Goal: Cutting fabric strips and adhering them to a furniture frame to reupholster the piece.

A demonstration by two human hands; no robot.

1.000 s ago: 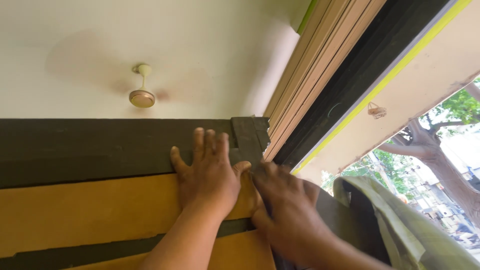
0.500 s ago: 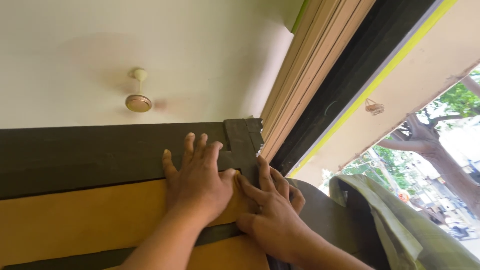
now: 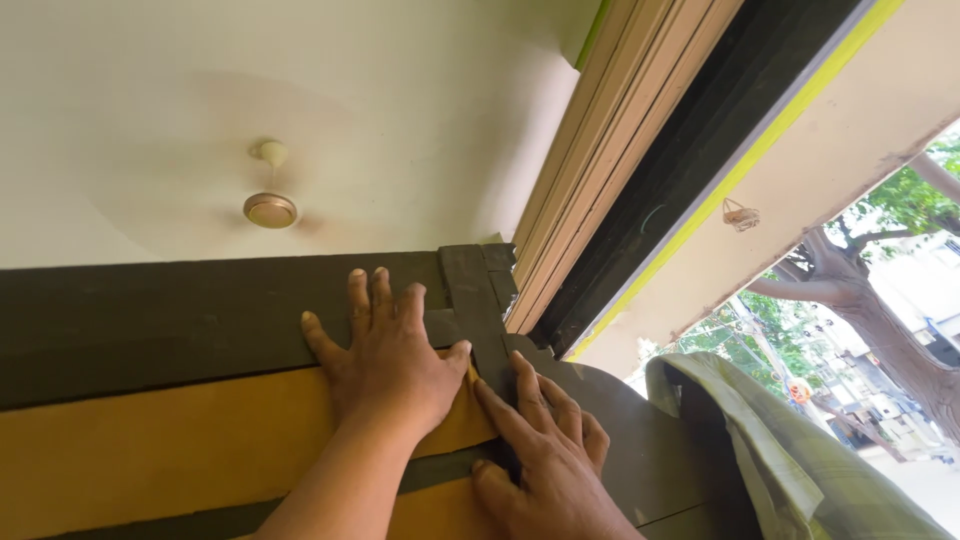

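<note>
Left hand [image 3: 392,362] flat, fingers [image 3: 358,300] spread, pressed on dark strip [image 3: 180,320] above yellow panel [image 3: 160,450]. Right hand [image 3: 545,455] flat too, fingers [image 3: 525,385] loosely together, tips against upright dark strip [image 3: 478,310] at the corner. Strip between both hands, under thumb and fingertips. Fan [image 3: 270,208] overhead; cloth [image 3: 790,450] at right.

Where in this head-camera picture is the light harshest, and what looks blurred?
Head view: daylight beyond the opening at right washes out the street by the brown tree trunk; the brass ceiling fan blades smear into a faint disc; left hand and right hand are evenly lit, sharp.
</note>
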